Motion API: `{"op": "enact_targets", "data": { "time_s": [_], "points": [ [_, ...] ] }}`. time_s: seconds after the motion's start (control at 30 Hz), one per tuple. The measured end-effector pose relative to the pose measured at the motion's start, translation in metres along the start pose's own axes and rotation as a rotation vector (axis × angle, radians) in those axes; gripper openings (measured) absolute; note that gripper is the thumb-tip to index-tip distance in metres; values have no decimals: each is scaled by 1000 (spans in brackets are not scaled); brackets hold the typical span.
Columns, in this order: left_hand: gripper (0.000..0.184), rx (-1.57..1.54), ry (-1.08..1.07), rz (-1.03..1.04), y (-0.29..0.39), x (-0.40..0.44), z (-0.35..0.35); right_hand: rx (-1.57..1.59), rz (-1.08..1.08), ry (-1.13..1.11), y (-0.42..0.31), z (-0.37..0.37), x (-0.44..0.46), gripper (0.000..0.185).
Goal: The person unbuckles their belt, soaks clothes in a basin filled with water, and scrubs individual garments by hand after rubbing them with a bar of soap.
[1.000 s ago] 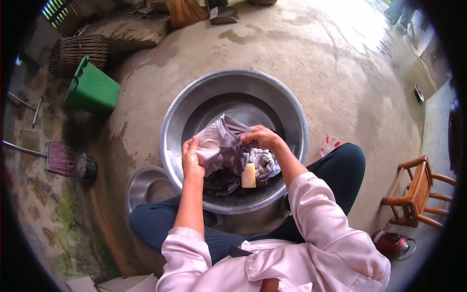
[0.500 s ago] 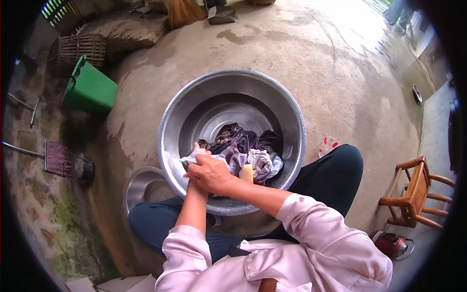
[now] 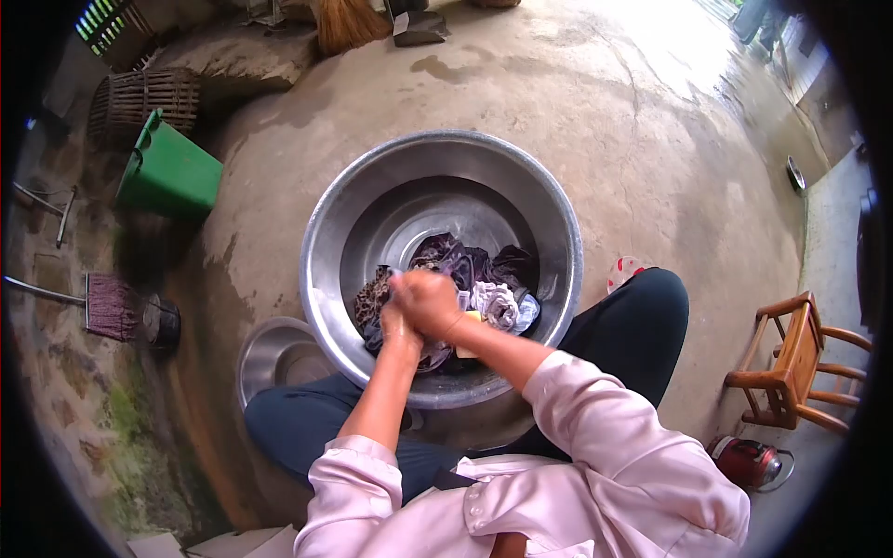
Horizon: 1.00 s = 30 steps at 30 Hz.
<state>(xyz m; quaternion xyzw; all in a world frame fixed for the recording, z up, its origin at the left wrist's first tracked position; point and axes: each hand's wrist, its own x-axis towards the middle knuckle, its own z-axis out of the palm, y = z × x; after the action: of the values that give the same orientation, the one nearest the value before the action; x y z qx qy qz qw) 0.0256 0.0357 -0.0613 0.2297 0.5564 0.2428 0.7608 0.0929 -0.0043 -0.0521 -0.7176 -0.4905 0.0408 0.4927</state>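
Note:
My left hand and my right hand are pressed together over the near left part of a large metal basin. Both are closed on a pale lilac cloth, mostly hidden now, with motion blurring the fingers. Under and around them lie wet dark purple clothes and a leopard-print cloth. A bunched whitish-lilac cloth rests to the right of my right hand. A yellow block, perhaps soap, shows partly behind my right wrist.
A smaller metal basin stands at the left by my knee. Further left are a green bin, a broom and a wicker basket. On the right are a wooden chair and a red flask.
Both hands have shifted up and to the right, with the right hand now over the left. The pale cloth between them is now mostly covered, and the leopard-print cloth shows more.

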Motion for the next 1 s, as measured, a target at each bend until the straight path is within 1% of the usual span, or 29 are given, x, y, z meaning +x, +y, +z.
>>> {"op": "enact_targets", "data": {
  "time_s": [0.03, 0.1, 0.13, 0.17, 0.2, 0.23, 0.27, 0.3, 0.33, 0.37, 0.4, 0.43, 0.47, 0.5, 0.57, 0.6, 0.67, 0.7, 0.73, 0.77, 0.83, 0.9, 0.93, 1.0],
  "points": [
    [31, 21, 43, 19, -2, -7, 6, 32, 111, -25, 15, -5, 6, 37],
    [35, -92, -102, 18, -7, -7, 8, -102, 111, -1, 41, -5, 9, 37],
    [36, -32, -80, 37, -12, -7, 10, -98, 179, -65, 47, -9, 10, 37],
    [37, 28, -57, 57, -15, -4, 10, -51, 207, -75, 45, -5, 7, 38],
    [36, -49, 16, 83, -20, 5, 7, -5, 230, -86, 40, 2, 1, 39],
    [32, -78, 82, 26, -15, 5, 4, 38, 259, -99, 24, 1, -4, 40],
    [27, -345, -399, 95, -20, 11, -7, 80, 194, -105, 3, 0, -10, 39],
    [23, -607, -885, 170, -31, 26, -21, 194, 98, -37, -16, 5, -16, 37],
    [19, -862, -1375, 246, -38, 44, -32, 98, -17, -103, -36, -1, -17, 35],
    [19, -742, -1303, 292, -41, 64, -37, 0, -130, -167, -49, -6, -17, 34],
    [20, -624, -1226, 334, -45, 82, -42, 3, -121, -67, -34, 6, -17, 33],
    [22, -454, -919, 283, -41, 73, -37, 29, -24, -12, -21, 5, -9, 34],
    [26, -285, -642, 178, -36, 63, -32, -15, 25, 3, 1, 2, 2, 35],
    [33, -65, -134, -19, -26, 25, -15, -57, 76, 15, 23, -1, 9, 37],
    [41, 9, -131, 35, -19, 9, 2, -188, 182, 2, 66, -4, 13, 41],
    [52, 57, -138, 49, -19, 8, 1, -183, 210, -13, 69, -4, 18, 43],
    [61, 41, -342, -115, -4, 14, -8, -175, 270, -60, 76, -5, 20, 45],
    [66, 35, -437, -198, 1, 16, -14, 34, 252, -73, 88, -2, 24, 45],
    [76, 254, -320, 19, -2, 19, -11, 166, 344, -164, 86, -11, 29, 45],
    [71, 695, -305, 350, 9, 10, -7, 297, 432, -249, 84, -20, 36, 45],
    [63, 885, -385, 614, 25, -16, 5, 403, 407, -281, 80, -23, 43, 44],
    [58, 715, -406, 578, 25, -10, 6, 460, 366, -317, 61, -31, 51, 46],
    [55, 628, -411, 559, 28, -10, 6, 418, 402, -393, 55, -34, 54, 50],
    [48, 688, -306, 614, 37, -9, 3, 520, 382, -452, 52, -35, 54, 55]
  ]
}}
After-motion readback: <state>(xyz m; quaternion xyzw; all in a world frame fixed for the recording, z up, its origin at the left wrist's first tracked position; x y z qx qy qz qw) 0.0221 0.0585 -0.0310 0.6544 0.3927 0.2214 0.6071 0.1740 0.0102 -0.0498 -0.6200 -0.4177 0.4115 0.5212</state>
